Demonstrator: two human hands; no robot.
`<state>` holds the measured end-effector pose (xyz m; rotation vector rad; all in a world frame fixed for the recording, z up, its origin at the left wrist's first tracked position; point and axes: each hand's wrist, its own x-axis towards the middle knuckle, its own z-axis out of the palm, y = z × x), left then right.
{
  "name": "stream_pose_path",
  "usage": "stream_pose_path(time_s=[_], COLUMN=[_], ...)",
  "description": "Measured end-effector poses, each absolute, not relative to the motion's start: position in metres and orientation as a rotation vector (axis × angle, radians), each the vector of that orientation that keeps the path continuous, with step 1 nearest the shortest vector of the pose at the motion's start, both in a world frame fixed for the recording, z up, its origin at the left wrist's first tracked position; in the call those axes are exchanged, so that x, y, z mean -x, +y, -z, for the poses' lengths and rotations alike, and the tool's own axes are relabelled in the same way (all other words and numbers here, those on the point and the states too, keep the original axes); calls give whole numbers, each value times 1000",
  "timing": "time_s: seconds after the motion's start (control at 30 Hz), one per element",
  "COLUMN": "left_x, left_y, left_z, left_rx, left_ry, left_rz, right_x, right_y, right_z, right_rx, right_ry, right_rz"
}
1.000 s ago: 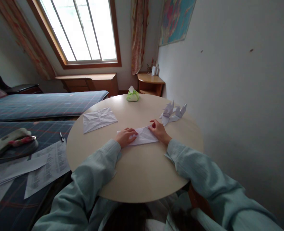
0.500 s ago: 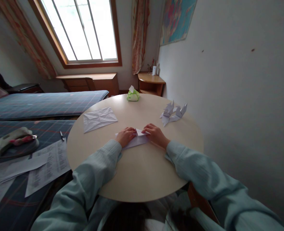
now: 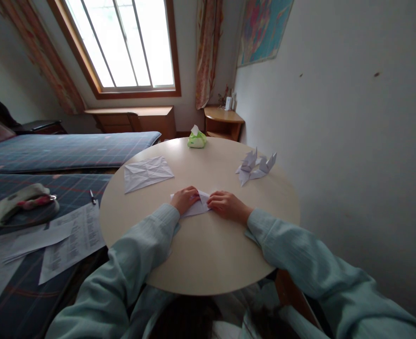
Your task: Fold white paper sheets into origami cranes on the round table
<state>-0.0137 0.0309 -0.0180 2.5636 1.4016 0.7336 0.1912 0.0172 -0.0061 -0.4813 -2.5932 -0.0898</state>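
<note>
**Folded paper pinned under both hands at mid-bench**

Folded paper [image 3: 198, 207] is what I watch from my remote seat. Nearest the camera I see two pale green sleeves reaching forward over the round bench [image 3: 208, 256], with bare top between its near edge and the hands.

The paper lies flat straight ahead, about the middle of the bench. What shows of it is a small white wedge whose long axis runs across my view, the left end a little nearer to me than the right. My left hand [image 3: 184, 198] rests on its left part, fingers curled down onto the sheet. My right hand [image 3: 225, 205] comes in from the right, fingertips laid on the paper's right edge and almost meeting the left hand. Neither hand is closed round the paper; both press it down from above with loose fingers. The left hand covers more of it, so I judge it the closer of the two.

Beyond, well apart to the left, a creased sheet [image 3: 148, 173] lies opened flat. To the right, near the wall, stand some folded paper figures [image 3: 254, 167]. At the far edge sits a green tissue pack [image 3: 196, 140]. Left of the bench, a bed [image 3: 52, 150] carries printed pages [image 3: 70, 240] and a pen [image 3: 92, 197].
</note>
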Motion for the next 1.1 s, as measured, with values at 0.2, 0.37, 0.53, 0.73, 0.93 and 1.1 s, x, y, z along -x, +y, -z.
stream_pose_path(time_s=[0.2, 0.37, 0.53, 0.73, 0.93, 1.1], left_x=[10, 9, 9, 7, 4, 5], left_y=[27, 27, 29, 27, 23, 21], left_z=[15, 16, 19, 19, 14, 10], left_rx=[-2591, -2592, -2599, -2627, -2765, -2667], left_ry=[1570, 1579, 1549, 1500, 1350, 1386], left_rz=[-654, -668, -681, -650, -544, -459], right_x=[-191, -193, -193, -193, -189, -190], right_y=[10, 6, 6, 3, 8, 13], right_z=[7, 9, 8, 9, 13, 17], right_rx=[420, 394, 378, 428, 560, 697], right_ry=[-2659, -2678, -2692, -2643, -2555, -2609], right_rz=[159, 158, 150, -6, -125, -95])
